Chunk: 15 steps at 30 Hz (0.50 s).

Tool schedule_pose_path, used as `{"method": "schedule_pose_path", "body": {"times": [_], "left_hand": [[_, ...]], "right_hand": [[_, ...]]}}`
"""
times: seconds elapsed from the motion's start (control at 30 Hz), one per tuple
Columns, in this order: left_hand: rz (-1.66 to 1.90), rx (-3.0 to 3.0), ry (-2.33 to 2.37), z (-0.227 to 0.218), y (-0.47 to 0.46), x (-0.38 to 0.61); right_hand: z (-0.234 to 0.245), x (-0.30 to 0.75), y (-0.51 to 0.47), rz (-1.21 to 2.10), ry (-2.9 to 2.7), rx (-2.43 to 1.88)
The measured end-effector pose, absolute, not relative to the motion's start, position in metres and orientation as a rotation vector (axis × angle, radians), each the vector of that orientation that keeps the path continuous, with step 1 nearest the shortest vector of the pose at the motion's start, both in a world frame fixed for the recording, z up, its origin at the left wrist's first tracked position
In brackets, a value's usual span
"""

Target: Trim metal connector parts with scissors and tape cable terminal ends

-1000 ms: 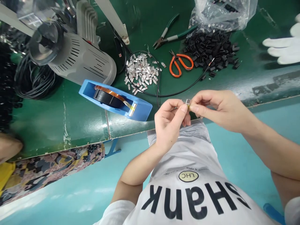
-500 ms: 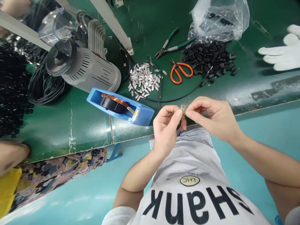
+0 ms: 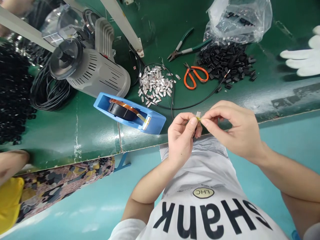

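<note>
My left hand (image 3: 182, 136) and my right hand (image 3: 233, 128) meet at the near edge of the green bench. Both pinch one small metal connector (image 3: 198, 115) with a bit of yellowish tape on it. A thin black cable (image 3: 190, 106) loops over the bench from that spot out toward a pile of small black plastic parts (image 3: 226, 61). A blue tape dispenser (image 3: 130, 113) with an amber roll sits just left of my left hand. Behind it lies a heap of small silver metal shells (image 3: 156, 85).
Orange scissors (image 3: 195, 75) and green-handled cutters (image 3: 183, 46) lie beyond the shells. A clear bag (image 3: 238, 18) holds more black parts. A grey machine (image 3: 92, 68) and coiled black cables (image 3: 48, 90) stand at left. Another person's white-gloved hand (image 3: 302, 56) rests far right; another's arm (image 3: 11, 163) is at left.
My hands have stayed pinched on the connector, with only small finger shifts. The view has moved slightly.
</note>
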<state>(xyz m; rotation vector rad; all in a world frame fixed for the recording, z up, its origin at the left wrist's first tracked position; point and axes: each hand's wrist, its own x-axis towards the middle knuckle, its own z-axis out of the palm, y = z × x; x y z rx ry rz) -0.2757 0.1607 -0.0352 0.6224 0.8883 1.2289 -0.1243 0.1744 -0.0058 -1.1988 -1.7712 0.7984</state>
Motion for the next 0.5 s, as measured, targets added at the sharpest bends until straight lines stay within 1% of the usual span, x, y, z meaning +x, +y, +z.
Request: {"method": "schedule_pose_path", "body": {"times": [0.27,0.4,0.5], "left_hand": [[1.243,0.571,0.901,-0.0314,0.1597,-0.2735],[1.248,0.573,0.909,-0.0301,0.1589,-0.2749],[1.257,0.575,0.887,-0.0305,0.1582,-0.2756]], "right_hand": [[-0.0069,-0.1281,0.1763,0.756,-1.761,-1.232],[-0.0097,-0.1295,0.1746,0.693,-1.785,-1.215],[-0.0134,-0.1288,0.1731,0.58,-1.816,-1.165]]}}
